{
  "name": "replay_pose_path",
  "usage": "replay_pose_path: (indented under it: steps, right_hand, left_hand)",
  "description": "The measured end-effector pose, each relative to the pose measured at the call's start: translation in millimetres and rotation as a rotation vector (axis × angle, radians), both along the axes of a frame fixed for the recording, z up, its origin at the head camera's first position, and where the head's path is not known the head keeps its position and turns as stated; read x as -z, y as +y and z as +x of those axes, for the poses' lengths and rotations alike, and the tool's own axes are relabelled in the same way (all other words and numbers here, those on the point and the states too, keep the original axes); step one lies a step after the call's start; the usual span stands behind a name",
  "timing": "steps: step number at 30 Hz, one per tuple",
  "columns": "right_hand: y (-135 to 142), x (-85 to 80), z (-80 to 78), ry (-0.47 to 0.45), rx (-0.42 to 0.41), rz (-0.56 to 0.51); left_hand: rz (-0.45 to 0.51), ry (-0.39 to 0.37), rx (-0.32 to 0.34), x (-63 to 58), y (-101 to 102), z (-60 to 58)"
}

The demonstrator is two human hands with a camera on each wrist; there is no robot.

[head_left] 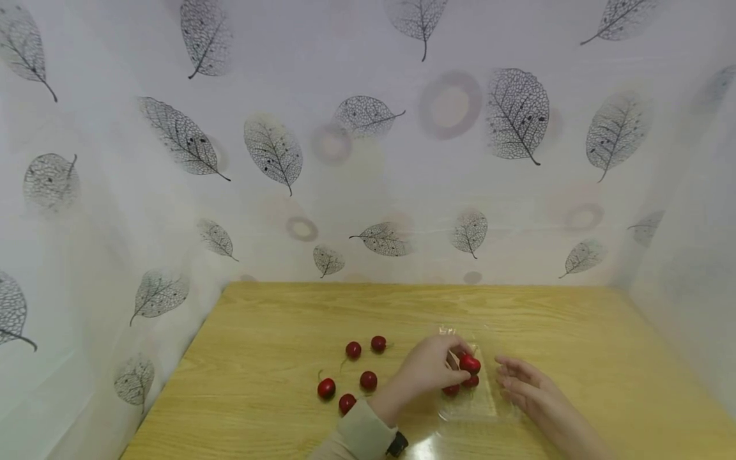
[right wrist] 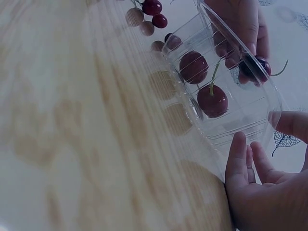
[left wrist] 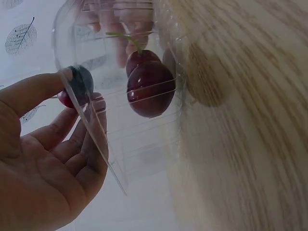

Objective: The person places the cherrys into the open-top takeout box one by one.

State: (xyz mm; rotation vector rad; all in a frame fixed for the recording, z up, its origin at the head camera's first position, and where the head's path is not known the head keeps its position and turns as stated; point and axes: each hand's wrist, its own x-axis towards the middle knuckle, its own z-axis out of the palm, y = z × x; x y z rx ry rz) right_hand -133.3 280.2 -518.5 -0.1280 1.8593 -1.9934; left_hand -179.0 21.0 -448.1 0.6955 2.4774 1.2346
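Note:
My left hand (head_left: 428, 364) pinches a dark red cherry (head_left: 469, 364) between thumb and fingers, above a clear plastic box (head_left: 483, 406). In the left wrist view, the pinched cherry (left wrist: 77, 90) is level with the box's rim. Two more cherries lie inside the box; one cherry (right wrist: 212, 101), with a green stem, shows well through the wall in the right wrist view. At the box's right side is my right hand (head_left: 531, 390), fingers loosely extended and holding no fruit. In the right wrist view, its fingertips (right wrist: 237, 142) are close to the box's end wall; contact is hard to tell.
Several loose cherries (head_left: 368, 381) lie on the wooden table (head_left: 270, 345) left of the box, one of them partly behind the left sleeve (head_left: 365, 428). A leaf-patterned curtain (head_left: 368, 185) stands behind the table and along its sides.

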Motion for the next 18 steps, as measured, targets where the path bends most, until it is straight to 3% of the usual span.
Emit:
replay_pose_path:
  steps: [6, 14, 18]
  right_hand:
    - [0.3, -0.5, -0.2, -0.034, 0.005, 0.001]
    - [1.4, 0.0, 0.5, -0.021, -0.008, -0.006]
    - [2.4, 1.3, 0.2, -0.020, -0.017, -0.028]
  left_hand:
    - [-0.029, 0.028, 0.018, 4.5, 4.0, 5.3]
    - [-0.216, 0.203, 0.088, 10.4, 8.0, 12.8]
    - [-0.260, 0.237, 0.115, 14.6, 10.3, 15.1]
